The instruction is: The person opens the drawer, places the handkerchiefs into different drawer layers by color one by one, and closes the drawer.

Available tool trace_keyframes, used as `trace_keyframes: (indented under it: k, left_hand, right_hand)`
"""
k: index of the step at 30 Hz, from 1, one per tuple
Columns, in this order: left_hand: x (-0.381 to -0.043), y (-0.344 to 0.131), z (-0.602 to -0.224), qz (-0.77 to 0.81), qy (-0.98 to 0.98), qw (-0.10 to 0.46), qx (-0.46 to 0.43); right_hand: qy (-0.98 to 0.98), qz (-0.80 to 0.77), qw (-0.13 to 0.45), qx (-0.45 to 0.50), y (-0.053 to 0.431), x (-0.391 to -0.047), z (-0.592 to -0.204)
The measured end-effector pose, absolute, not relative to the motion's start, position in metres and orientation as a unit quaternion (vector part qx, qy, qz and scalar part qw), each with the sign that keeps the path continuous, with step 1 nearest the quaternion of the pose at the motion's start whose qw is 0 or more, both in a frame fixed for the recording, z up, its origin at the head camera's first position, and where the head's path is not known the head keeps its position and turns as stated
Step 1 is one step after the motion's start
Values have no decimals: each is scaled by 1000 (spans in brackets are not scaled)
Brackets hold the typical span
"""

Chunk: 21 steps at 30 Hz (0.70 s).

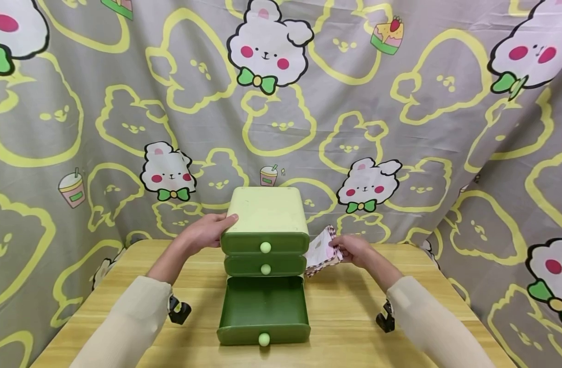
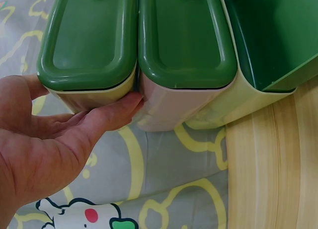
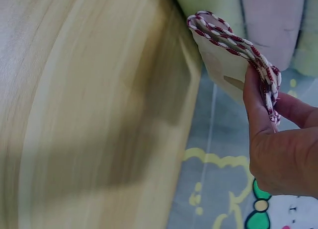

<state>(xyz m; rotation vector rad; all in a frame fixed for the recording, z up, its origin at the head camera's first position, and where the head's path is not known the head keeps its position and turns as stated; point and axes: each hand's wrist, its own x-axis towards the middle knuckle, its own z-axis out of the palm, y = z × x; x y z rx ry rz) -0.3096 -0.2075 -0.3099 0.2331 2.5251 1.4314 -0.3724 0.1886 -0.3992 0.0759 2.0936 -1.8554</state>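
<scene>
A small drawer cabinet (image 1: 267,209) with a pale yellow-green top and green drawer fronts stands on the table. Its bottom drawer (image 1: 264,306) is pulled out and looks bare inside; the two upper drawers are closed. My left hand (image 1: 211,229) holds the cabinet's upper left side, the thumb on top. In the left wrist view, the fingers of that hand (image 2: 64,129) reach along the top box's side to the seam below it. Beside the cabinet's right side, my right hand (image 1: 352,249) pinches a folded white cloth (image 1: 322,249) with a red-and-white twisted edging (image 3: 233,42).
The wooden table (image 1: 354,317) carries the cabinet near its middle. A grey curtain (image 1: 281,138) with cartoon bears hangs close behind the table and along both sides. A small black device (image 1: 178,310) sits at the left wrist, another (image 1: 385,317) at the right.
</scene>
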Motion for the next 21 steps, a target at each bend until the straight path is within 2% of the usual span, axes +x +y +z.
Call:
trace_keyframes:
  k: [13,21]
  left_hand:
    - [-310,-207,-309,484,864,113,82]
    - [-309,-208,-310,480,866,111,84]
  right_hand:
    - [747,-629,201,-76,186,-329,-362]
    - [751,-618,214,-91,180,-302,-349]
